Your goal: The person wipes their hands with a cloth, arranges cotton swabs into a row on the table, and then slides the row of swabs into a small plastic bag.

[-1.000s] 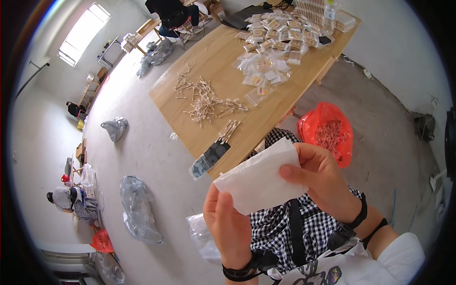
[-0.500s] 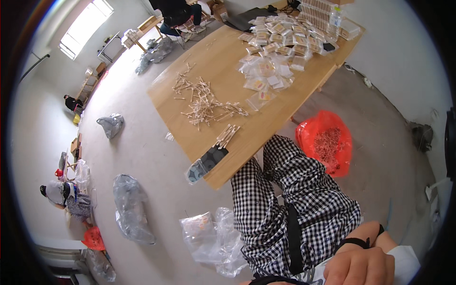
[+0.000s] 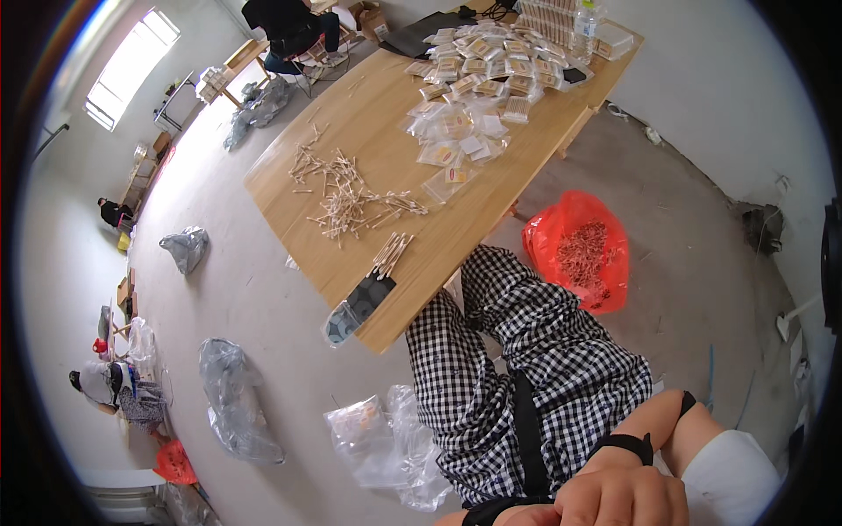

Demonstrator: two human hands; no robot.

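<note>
At the bottom edge, close against my body, my right hand is closed with its fingers curled down; whatever it may hold is hidden. Only a strip of my left hand shows beside it, its fingers out of sight. Both hands are away from the wooden table. On the table lies a loose heap of cotton swabs. A small row of swabs rests near the corner, by a dark patterned flat packet. Clear plastic bags lie farther back, before a pile of filled swab packets.
A red bag of swabs stands on the floor right of my checkered legs. Clear plastic bags and a grey plastic bag lie on the floor at left. A bottle stands at the table's back. Other people sit farther off.
The view has shifted, so the table and floor things sit farther left in the picture. My right hand has moved slightly left, and more of my left hand shows beside it.
</note>
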